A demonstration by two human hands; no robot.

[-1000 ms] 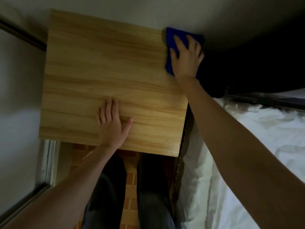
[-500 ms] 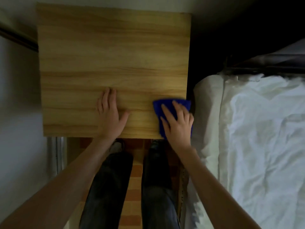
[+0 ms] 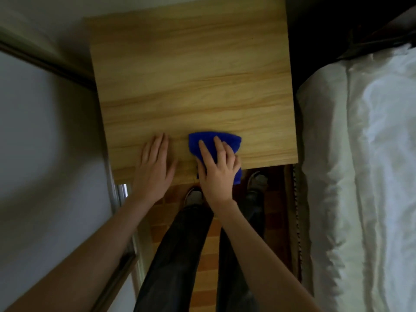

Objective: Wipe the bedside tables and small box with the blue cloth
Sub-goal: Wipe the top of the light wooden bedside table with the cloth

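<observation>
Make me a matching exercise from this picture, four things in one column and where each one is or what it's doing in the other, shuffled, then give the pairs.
Column one:
1. blue cloth
2. left hand
3. right hand
4. white bedding

Column two:
A. flat and bare on the wooden bedside table
B. right of the table
C. pressing down on the cloth
D. at the table's near edge, partly overhanging

Pairs: 1-D, 2-A, 3-C, 4-B

Operator body, head view
Both forearms (image 3: 108,251) are left bare, without sleeves. Dark trousers (image 3: 177,255) are worn, and light-toed shoes (image 3: 194,197) are fitted on both feet.
</observation>
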